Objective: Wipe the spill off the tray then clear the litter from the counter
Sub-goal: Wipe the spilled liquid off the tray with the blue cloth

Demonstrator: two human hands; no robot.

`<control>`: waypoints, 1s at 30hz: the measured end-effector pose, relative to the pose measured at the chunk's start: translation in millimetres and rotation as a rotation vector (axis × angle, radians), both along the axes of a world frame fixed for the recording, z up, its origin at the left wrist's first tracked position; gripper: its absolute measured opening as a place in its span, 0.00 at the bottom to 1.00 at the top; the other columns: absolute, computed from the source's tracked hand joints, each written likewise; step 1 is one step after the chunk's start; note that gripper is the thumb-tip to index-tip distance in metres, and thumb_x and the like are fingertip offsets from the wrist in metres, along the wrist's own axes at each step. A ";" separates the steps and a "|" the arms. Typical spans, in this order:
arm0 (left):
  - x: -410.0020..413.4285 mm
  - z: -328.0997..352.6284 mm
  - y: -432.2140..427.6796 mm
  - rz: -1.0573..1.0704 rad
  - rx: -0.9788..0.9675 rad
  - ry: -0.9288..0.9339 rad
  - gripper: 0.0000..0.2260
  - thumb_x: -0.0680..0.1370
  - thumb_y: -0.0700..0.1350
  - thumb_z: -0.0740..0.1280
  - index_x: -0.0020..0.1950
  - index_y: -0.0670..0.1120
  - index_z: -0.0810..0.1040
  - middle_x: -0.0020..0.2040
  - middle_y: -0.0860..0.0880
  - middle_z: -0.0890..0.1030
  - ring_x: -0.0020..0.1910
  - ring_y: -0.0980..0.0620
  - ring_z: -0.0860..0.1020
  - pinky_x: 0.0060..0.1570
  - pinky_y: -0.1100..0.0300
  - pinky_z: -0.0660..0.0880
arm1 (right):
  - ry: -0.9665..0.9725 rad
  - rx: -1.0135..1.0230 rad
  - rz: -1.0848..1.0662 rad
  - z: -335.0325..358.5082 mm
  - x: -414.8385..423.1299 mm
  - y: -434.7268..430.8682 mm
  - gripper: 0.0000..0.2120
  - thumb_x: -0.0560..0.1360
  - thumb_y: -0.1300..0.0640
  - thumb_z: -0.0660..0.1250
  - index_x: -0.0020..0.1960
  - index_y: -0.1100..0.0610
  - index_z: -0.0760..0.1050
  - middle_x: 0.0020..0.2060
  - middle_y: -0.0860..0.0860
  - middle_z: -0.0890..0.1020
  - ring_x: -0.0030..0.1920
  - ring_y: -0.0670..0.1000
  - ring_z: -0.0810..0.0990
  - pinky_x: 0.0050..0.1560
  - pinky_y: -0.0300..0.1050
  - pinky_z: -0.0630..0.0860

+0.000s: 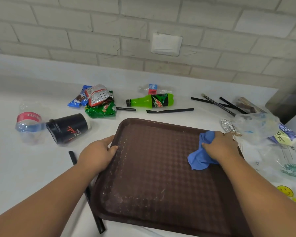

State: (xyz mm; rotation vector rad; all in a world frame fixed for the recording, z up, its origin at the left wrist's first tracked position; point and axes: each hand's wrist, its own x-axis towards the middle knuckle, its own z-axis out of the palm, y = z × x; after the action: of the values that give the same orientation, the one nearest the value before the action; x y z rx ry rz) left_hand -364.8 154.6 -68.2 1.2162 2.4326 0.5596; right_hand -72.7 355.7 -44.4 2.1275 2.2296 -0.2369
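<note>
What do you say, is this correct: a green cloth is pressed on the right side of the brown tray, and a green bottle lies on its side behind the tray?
Not quite. The head view shows that the cloth is blue, not green. The rest holds: it is pressed on the right side of the brown tray, and the green bottle lies on its side behind the tray.

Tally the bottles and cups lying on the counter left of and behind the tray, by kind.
Clear plastic water bottles: 2
Green Mountain Dew bottle: 1
Black cup: 1
Total: 4
</note>
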 end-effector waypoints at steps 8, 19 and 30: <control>-2.9 -2.8 -0.7 -0.036 0.014 0.025 0.21 0.80 0.53 0.57 0.74 0.61 0.61 0.49 0.51 0.83 0.49 0.50 0.79 0.48 0.56 0.76 | 0.084 0.044 0.232 -6.4 -97.4 -40.2 0.24 0.77 0.58 0.62 0.71 0.56 0.61 0.65 0.56 0.62 0.62 0.59 0.65 0.58 0.48 0.71; -3.6 -3.6 -2.3 -0.066 0.025 0.058 0.20 0.80 0.52 0.57 0.73 0.61 0.62 0.52 0.50 0.83 0.53 0.48 0.78 0.46 0.56 0.73 | 0.282 -0.061 0.574 -8.7 -161.8 -50.1 0.27 0.75 0.62 0.64 0.73 0.53 0.64 0.66 0.55 0.64 0.64 0.58 0.67 0.59 0.48 0.71; -5.8 -6.3 -2.6 -0.057 0.048 0.020 0.20 0.80 0.53 0.58 0.72 0.63 0.63 0.50 0.51 0.83 0.52 0.49 0.79 0.49 0.55 0.76 | 0.585 0.050 0.399 113.2 -46.6 -23.2 0.22 0.64 0.68 0.72 0.56 0.52 0.79 0.51 0.56 0.80 0.50 0.56 0.78 0.48 0.44 0.74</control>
State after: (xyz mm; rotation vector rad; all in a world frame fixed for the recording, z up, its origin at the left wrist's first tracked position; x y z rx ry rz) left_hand -370.6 152.0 -74.6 1.3117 2.4060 0.5946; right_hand -119.3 332.5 68.8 1.7258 2.9301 -0.8801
